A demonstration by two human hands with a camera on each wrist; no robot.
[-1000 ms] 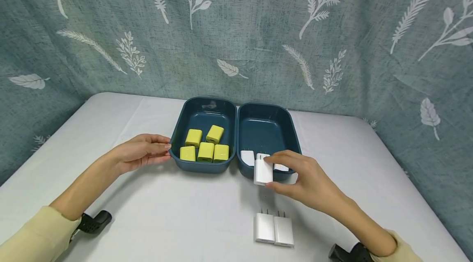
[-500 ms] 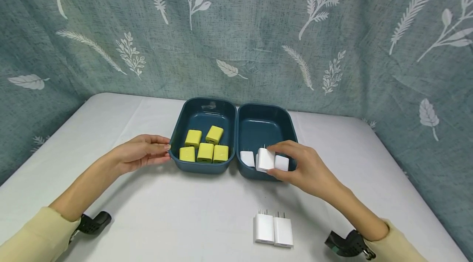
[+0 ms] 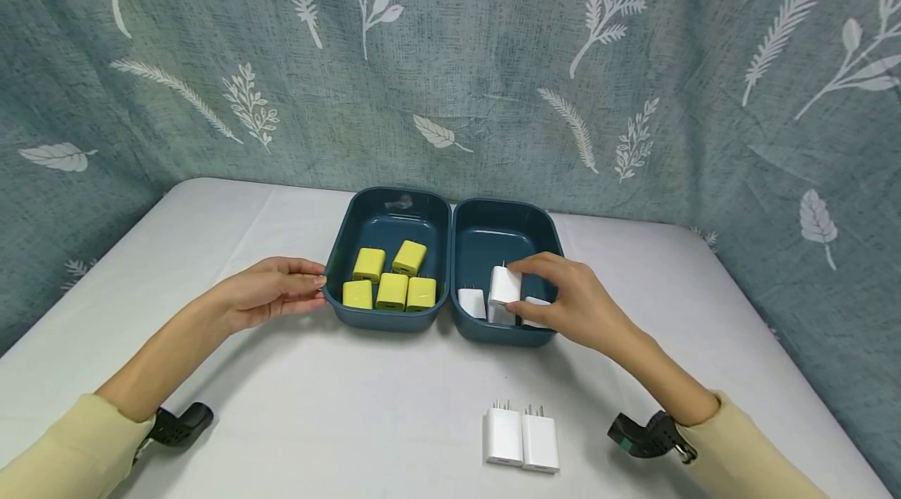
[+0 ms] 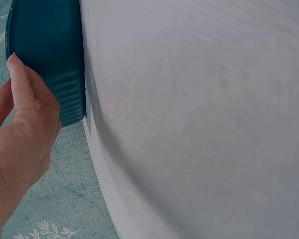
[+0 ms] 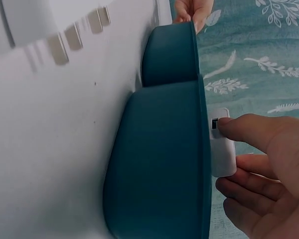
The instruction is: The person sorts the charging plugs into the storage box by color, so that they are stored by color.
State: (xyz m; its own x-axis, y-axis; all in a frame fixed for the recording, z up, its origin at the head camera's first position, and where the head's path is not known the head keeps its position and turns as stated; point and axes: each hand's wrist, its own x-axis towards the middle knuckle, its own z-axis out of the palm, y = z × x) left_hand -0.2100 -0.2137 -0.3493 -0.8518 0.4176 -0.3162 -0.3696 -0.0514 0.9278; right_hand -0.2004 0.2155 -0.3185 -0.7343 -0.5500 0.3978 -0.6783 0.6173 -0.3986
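My right hand [image 3: 580, 307] pinches a white charger plug [image 3: 505, 285] between thumb and fingers, over the front of the right dark blue bin [image 3: 503, 335]. In the right wrist view this charger [image 5: 223, 154] shows its port beside the thumb, just past the bin's rim. Under and beside it in the bin lie other white chargers [image 3: 471, 303], partly covered by the hand. My left hand [image 3: 271, 289] rests its extended fingers against the outer side of the left bin [image 3: 383, 319], thumb tip at the rim [image 4: 9, 35]. Several yellow chargers [image 3: 391, 291] sit inside that bin.
Two white chargers [image 3: 504, 435] lie side by side on the white tablecloth [image 3: 338, 405] in front of the right bin, prongs pointing away from me. The bins stand touching near the table's back edge. A green leaf-patterned curtain [image 3: 493, 92] hangs behind.
My right hand has carried the white charger from in front of the right bin's near wall up and away from me, over the bin's inside. The left hand keeps its place.
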